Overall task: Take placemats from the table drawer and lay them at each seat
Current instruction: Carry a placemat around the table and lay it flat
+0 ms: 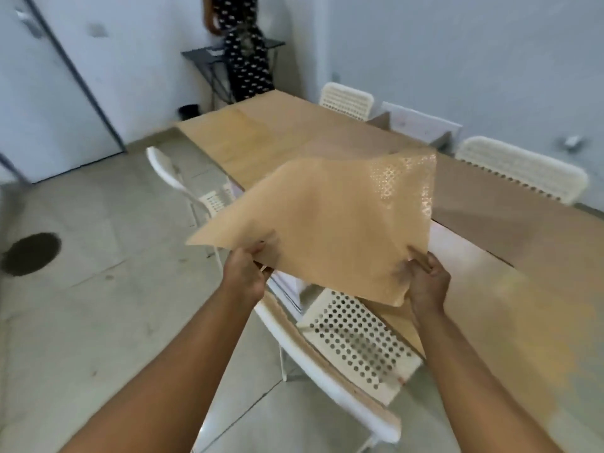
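A tan placemat (327,223) with a shiny dotted pattern near its far corner hangs in the air above the table's near left edge. My left hand (246,273) grips its near left edge and my right hand (426,284) grips its near right corner. Under the mat an open white drawer (287,282) shows at the table's side, partly hidden. The long wooden table (327,132) stretches away to the far left. A placemat (228,132) lies flat at the table's far end.
A white perforated chair (353,341) stands just below my hands. Another white chair (196,188) is at the left side, two more (346,99) (523,168) at the right side. A person in a dotted dress (245,44) stands by a black side table at the far wall.
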